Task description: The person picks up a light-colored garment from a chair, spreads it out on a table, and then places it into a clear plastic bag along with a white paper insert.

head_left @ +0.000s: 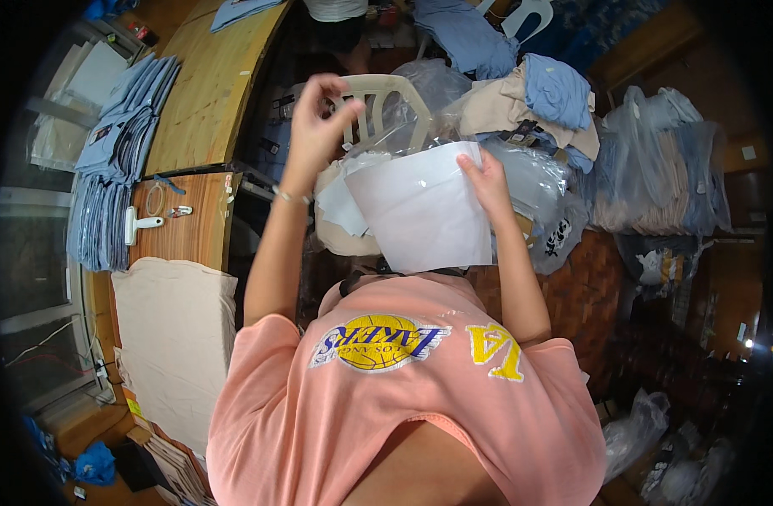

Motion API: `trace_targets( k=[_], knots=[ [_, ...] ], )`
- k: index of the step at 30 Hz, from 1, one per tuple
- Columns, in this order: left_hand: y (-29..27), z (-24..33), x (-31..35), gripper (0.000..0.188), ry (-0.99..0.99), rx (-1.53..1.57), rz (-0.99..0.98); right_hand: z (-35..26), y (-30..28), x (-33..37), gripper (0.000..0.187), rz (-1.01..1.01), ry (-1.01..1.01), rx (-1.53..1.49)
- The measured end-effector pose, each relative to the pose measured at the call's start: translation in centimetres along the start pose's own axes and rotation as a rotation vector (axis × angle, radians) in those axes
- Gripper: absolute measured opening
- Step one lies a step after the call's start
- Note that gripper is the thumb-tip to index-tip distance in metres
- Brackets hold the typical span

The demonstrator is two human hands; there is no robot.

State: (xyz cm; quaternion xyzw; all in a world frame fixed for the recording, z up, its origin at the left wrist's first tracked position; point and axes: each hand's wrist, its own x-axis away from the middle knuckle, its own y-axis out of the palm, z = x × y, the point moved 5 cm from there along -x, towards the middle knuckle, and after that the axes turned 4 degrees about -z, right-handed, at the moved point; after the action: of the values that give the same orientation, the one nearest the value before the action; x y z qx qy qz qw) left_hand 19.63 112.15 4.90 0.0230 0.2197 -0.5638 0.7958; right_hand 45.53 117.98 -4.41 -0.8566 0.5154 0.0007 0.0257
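My right hand (488,181) grips the upper right edge of a white sheet (424,207), thumb on top. The sheet is held tilted in front of my chest and has a slight shine; whether it is paper or card I cannot tell. My left hand (317,122) is raised to the left of the sheet and apart from it. Its fingers are curved with a gap to the thumb, and nothing shows in them. More white sheets (343,202) lie just behind the held one, over beige cloth. Clear plastic (403,139) shows beyond its top edge.
A cream plastic chair (416,101) stands ahead. On the left table lie a beige folded garment (174,329), a white-handled lint roller (142,223) and stacked blue garments (108,169). Bagged clothes (656,181) are piled at right, beside beige and blue clothing (559,88).
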Motion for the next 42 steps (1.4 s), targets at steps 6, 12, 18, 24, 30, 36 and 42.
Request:
trace_targets(
  k=[6,12,18,24,30,36,42],
  knots=[
    [3.8,0.5,3.9,0.027,0.159,-0.565,0.091,-0.7,1.0,-0.3,0.023,-0.025,-0.047,0.019],
    [2.2,-0.3,1.9,0.022,-0.134,-0.325,-0.066,-0.9,1.5,-0.2,0.028,-0.051,-0.075,0.020],
    [-1.9,2.3,-3.6,0.017,-0.091,-0.343,-0.188,-1.8,1.3,0.2,0.029,0.046,-0.072,0.040],
    [-3.7,1.7,-6.1,0.026,-0.093,0.063,-0.402,-1.9,0.6,-0.3,0.027,0.027,-0.043,0.001],
    [-0.6,2.0,0.8,0.037,0.206,-0.382,0.060,-1.0,-1.2,0.1,0.025,0.131,-0.048,-0.069],
    [-0.4,2.4,0.8,0.019,0.232,-0.611,0.113,-1.4,-0.9,-0.1,0.025,0.097,-0.031,-0.024],
    [-4.8,4.0,-3.7,0.019,0.234,-0.666,-0.076,-0.5,-1.1,-0.8,0.025,0.015,-0.058,-0.074]
  ],
)
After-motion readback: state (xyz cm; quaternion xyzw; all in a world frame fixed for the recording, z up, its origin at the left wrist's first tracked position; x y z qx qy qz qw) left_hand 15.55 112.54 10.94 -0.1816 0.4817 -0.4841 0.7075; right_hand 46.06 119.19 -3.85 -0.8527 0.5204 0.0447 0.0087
